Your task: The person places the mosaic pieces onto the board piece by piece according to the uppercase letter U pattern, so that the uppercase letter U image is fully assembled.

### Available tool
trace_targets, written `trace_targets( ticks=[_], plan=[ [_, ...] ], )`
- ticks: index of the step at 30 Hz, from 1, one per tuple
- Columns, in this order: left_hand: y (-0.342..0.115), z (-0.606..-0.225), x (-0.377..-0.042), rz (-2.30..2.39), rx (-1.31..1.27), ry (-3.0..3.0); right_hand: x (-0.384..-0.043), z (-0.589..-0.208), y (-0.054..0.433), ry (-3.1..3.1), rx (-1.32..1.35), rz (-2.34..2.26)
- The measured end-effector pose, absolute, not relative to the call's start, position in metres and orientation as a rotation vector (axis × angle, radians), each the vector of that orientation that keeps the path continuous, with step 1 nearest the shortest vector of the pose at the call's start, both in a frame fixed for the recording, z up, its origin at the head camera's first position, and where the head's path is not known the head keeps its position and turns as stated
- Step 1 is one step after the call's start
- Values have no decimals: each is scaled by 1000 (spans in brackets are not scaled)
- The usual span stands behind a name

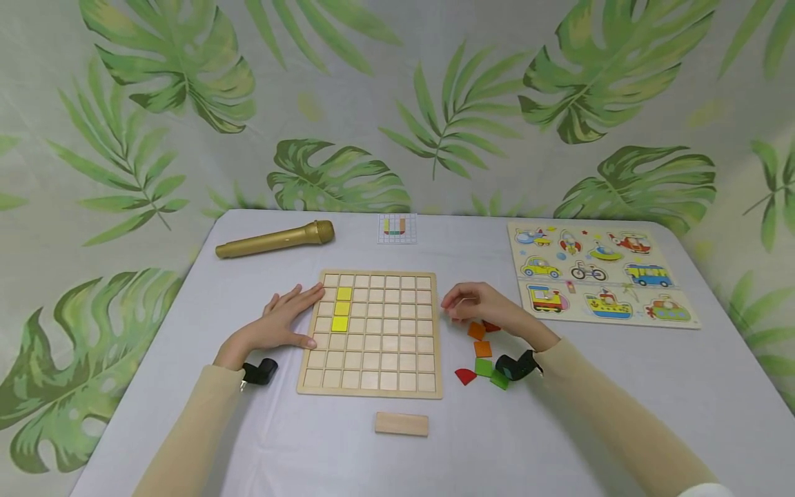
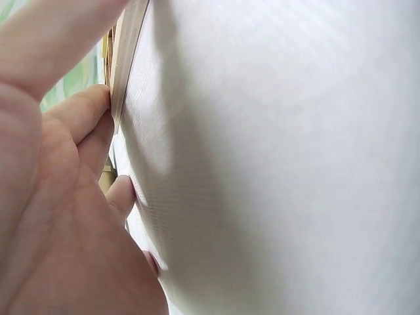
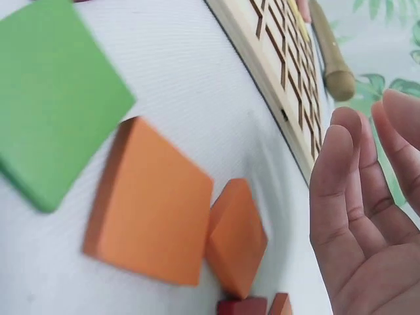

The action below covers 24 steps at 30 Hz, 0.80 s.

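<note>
Lettering and numbers: none can be read on anything in view.
Card [image 1: 397, 228]: a printed grid is marked with a U-shaped figure, coloured yellow on its left arm, orange on its right, red and green along the bottom.
Picture board [image 1: 577, 304]: vehicle pictures are printed on it, and a small red star [image 1: 584, 232] is set near the top edge; any finer marks are too small to be read.
Microphone [image 1: 273, 239]: no brand can be made out.
Grid board [image 1: 375, 326]: no label can be read.
</note>
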<state>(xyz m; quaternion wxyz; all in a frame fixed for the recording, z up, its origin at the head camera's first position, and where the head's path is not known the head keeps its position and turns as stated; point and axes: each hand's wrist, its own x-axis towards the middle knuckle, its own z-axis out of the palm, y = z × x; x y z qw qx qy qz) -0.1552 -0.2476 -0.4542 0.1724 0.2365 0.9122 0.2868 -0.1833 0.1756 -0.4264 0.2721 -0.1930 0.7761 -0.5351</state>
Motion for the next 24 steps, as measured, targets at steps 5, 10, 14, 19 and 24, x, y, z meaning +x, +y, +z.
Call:
trace_targets(
  ticks=[5, 10, 14, 19, 24],
  plan=[
    [-248, -454, -155, 817, 672, 2588, -179, -429, 185, 2097, -511, -1420],
    [-247, -454, -154, 822, 678, 2590, -174, -432, 190, 2060, -502, -1409],
    [-247, -454, -154, 826, 675, 2588, -169, -434, 193, 2023, -553, -1392],
    [-247, -454, -155, 834, 678, 2590, -161, -438, 196, 1992, -652, -1391],
    [-247, -454, -156, 840, 682, 2586, -152, -440, 199, 2008, -678, -1358]
  ],
)
